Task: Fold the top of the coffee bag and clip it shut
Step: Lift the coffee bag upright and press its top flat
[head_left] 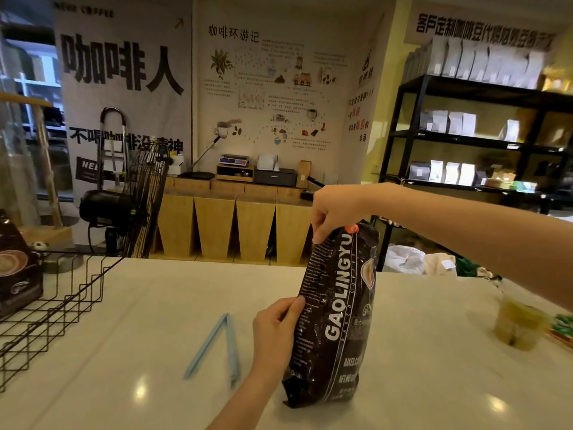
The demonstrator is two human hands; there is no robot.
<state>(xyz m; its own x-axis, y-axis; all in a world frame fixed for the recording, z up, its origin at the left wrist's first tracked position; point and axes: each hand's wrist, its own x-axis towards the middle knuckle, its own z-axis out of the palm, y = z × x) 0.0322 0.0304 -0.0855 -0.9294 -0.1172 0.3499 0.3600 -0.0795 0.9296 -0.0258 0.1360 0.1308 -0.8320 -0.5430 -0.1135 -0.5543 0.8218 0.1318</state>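
A tall dark brown coffee bag with white "GAOLINGYU" lettering stands upright on the white counter. My right hand pinches the bag's top from above. My left hand grips the bag's left edge about halfway up. A light blue sealing clip lies open in a V on the counter, a little left of my left hand, touched by neither hand.
A black wire basket holding another coffee bag stands at the counter's left edge. A yellowish glass cup sits at the right. Beyond the counter are a black fan, wooden bins and black shelves with bags.
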